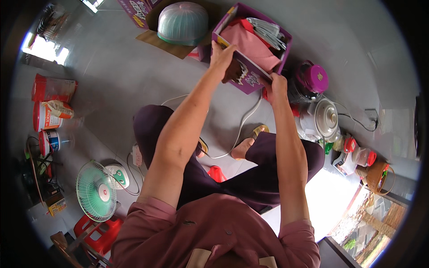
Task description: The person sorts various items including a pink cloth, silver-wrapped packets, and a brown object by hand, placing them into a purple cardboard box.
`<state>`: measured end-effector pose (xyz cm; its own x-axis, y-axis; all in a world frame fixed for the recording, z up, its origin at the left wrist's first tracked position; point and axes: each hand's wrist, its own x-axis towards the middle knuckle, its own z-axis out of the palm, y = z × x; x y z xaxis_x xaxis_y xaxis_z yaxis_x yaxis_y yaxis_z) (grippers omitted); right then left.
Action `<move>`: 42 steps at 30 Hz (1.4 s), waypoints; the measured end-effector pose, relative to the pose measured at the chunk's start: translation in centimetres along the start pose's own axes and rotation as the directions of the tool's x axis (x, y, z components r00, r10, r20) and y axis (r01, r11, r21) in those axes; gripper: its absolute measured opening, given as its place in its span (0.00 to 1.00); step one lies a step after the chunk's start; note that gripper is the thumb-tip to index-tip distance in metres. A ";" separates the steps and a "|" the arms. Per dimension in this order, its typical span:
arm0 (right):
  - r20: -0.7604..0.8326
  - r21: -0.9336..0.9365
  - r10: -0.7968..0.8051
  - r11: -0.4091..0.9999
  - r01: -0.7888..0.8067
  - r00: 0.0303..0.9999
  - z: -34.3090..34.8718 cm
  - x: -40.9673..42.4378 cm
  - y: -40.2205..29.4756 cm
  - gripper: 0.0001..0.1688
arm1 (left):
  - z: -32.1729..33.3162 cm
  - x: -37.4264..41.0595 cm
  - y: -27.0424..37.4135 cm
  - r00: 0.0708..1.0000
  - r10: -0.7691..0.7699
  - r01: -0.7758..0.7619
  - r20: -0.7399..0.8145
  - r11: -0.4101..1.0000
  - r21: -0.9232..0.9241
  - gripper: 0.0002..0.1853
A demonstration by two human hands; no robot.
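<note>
Both hands grip the near wall of a purple printed cardboard box, whose top is open. My left hand has its fingers at the wall's left corner. Over the right corner of the same wall lies my right hand. Inside the box rests a folded pink cloth, with a bit of red material beside it. Several silvery flat packets lie at the box's right side. What is under the cloth is hidden.
Left of the box, a mesh dome food cover sits in an open brown carton. A purple-lidded jar and a lidded pot stand right. A white cord crosses the floor near my feet. A green fan stands lower left.
</note>
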<state>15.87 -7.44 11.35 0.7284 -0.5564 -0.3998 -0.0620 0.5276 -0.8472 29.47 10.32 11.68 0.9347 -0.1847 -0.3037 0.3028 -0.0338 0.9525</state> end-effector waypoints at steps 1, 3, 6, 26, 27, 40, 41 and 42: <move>-0.020 0.025 -0.012 1.000 0.012 1.000 0.6 -0.2 0.2 0.13 | -0.2 0.3 -0.5 0.999 0.024 -0.025 -0.031 1.000 -0.016 0.59; -0.011 0.003 0.014 1.000 -0.014 1.000 0.1 0.0 -1.4 0.11 | 0.8 -0.6 1.0 0.996 -0.076 0.079 -0.055 0.996 0.051 0.59; 0.031 -0.001 -0.031 1.000 0.031 0.999 0.0 1.7 -2.5 0.10 | 1.3 -0.5 2.4 0.988 -0.152 0.153 -0.035 0.987 0.042 0.62; -0.172 -0.902 0.400 0.303 -0.307 0.900 -11.6 -0.4 16.4 0.13 | -12.4 -8.0 15.1 0.960 0.195 -0.212 0.202 0.975 0.069 0.20; -0.262 -0.904 0.564 0.141 -0.403 0.783 -12.1 -1.4 18.6 0.14 | -12.5 -8.4 15.0 0.969 0.176 -0.191 0.171 0.979 0.072 0.20; 0.094 -0.991 0.992 0.085 -0.106 -0.082 -3.1 -14.4 22.7 0.28 | -15.8 -7.9 14.8 0.955 0.289 -0.295 0.062 0.948 0.118 0.16; 0.124 -0.989 0.986 0.114 -0.092 -0.109 -3.0 -14.6 23.5 0.27 | -15.8 -7.6 14.7 0.961 0.272 -0.277 0.054 0.954 0.114 0.17; 0.086 -0.996 0.993 0.088 0.021 -0.087 -2.8 -14.4 24.9 0.24 | -15.8 -7.6 15.0 0.958 0.281 -0.285 0.051 0.951 0.118 0.17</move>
<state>1.92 11.97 -4.96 -0.0663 0.6268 -0.7764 -0.6699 -0.6046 -0.4309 29.81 26.78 27.88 0.9713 -0.2368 -0.0226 -0.0001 -0.0955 0.9954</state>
